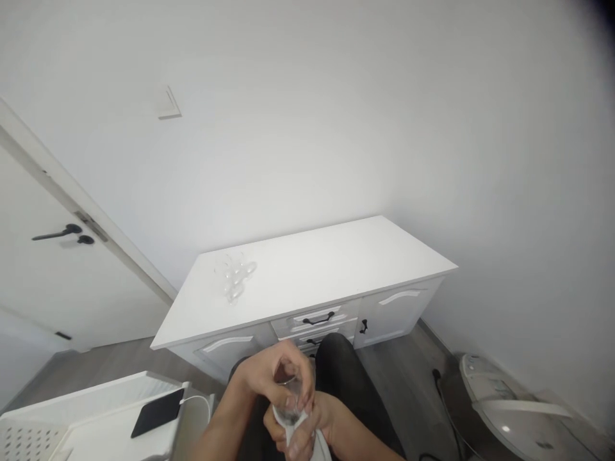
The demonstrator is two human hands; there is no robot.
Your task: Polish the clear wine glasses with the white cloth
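Note:
Low in the view, my left hand [276, 370] curls around a clear drinking glass [292, 386], gripping it near its rim. Just below, my right hand [307, 430] is closed on a white cloth [321, 448] pressed against the lower part of the glass. Fingers and cloth hide much of the glass. Both hands are over my lap, in front of a white cabinet [331, 262]. Several clear glasses [236, 275] stand close together on the left part of the cabinet top.
At lower left, a white cart [100, 426] bears a black phone [158, 412] with a white cable. A rice cooker-like appliance [516, 410] sits at lower right, a dark cord beside it. A door with a black handle [57, 232] is at the left.

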